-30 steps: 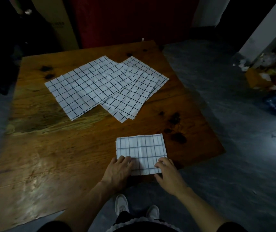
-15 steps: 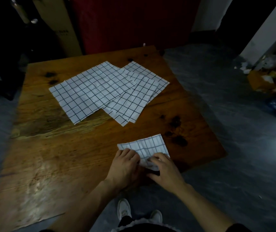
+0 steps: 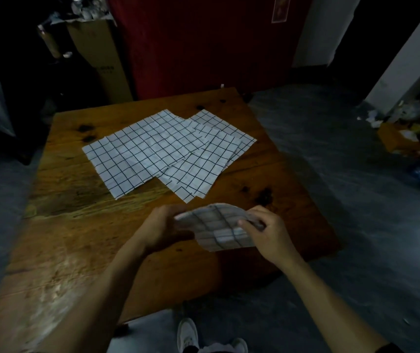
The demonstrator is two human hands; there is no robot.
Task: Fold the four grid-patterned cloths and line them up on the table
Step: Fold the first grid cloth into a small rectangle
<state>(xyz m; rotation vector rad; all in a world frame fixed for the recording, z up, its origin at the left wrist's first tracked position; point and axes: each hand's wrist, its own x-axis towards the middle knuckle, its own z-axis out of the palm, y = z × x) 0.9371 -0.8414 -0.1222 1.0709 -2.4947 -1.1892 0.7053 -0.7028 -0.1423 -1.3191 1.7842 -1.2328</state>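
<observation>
- We've got the folded cloth [image 3: 220,229] up off the wood, slung between our two hands, its long axis running side to side from one hand to the other.
- Our left hand [image 3: 162,229] curls round the cloth's left end, fingers tucked behind the fabric; our right hand [image 3: 267,234] pinches the right end, thumb on top.
- The cloth bows upward in the middle and its lower flap droops toward us, so we judge the fold is only half made.
- Neither hand is nearer than the other; the cloth sits squarely between them, touching both.
- The next move, we reckon, turns on that side-to-side axis: bring one end across to the other, or lay it down flat just beyond our knuckles.
- Further out from our hands, well apart from them, the unfolded cloths [image 3: 168,151] lie fanned and overlapping; we count at least three layers, though the exact number is hard to tell.
- Beneath it all is the wooden table [image 3: 76,238], worn and glossy, with dark stains [image 3: 263,196] just beyond our right hand.
- The table's near edge sits right under our forearms, shoes visible below.
- Round the room: a cardboard box [image 3: 99,54] and a red panel [image 3: 204,42] far ahead, a heap of litter [image 3: 417,133] off past our right hand on the grey floor.
</observation>
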